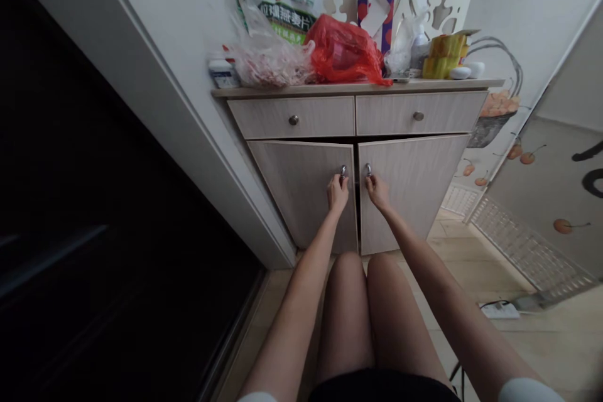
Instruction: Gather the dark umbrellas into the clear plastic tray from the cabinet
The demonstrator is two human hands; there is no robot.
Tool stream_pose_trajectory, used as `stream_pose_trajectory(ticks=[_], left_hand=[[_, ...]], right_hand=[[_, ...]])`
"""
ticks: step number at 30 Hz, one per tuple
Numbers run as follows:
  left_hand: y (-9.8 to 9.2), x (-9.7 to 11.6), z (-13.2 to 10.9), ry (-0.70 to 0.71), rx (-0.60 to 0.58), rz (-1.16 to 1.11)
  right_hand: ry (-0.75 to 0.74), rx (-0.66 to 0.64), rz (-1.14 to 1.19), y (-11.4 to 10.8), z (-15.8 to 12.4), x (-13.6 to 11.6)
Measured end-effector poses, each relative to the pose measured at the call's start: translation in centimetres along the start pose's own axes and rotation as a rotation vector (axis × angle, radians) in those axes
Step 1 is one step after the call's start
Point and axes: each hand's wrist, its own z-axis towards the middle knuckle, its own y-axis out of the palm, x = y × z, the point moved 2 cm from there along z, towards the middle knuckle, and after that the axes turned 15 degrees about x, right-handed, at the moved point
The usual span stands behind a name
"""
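A pale wood cabinet [306, 198] stands against the wall in front of me, with two doors below two drawers. My left hand [338, 192] is closed on the small metal knob [343, 171] of the left door. My right hand [376, 191] is closed on the knob [368, 169] of the right door [414, 188]. Both doors stand a crack open, with a dark gap between them and under the drawers. My bare knees are just below the doors as I crouch.
The cabinet top [358, 86] carries a red plastic bag [343, 53], a clear bag [268, 59], a green and white food packet [282, 9], yellow items [445, 53] and small bottles. A dark glass panel [94, 232] fills the left. A white power strip [499, 309] lies on the wooden floor at right.
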Motion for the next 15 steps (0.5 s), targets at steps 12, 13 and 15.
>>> stream_pose_trajectory(ticks=[12,13,15], left_hand=[[-13.0,-4.5,-7.0,0.068,0.331,-0.048],[-13.8,-4.7,-7.2,0.063,0.352,-0.045],[-15.3,-5.0,-7.6,0.055,0.392,-0.034]], right_hand=[[-0.05,0.293,-0.029,-11.6,-9.8,0.5],[-0.051,0.321,-0.019,-12.5,-10.4,0.8],[-0.059,0.372,-0.012,-14.3,-11.5,1.4]])
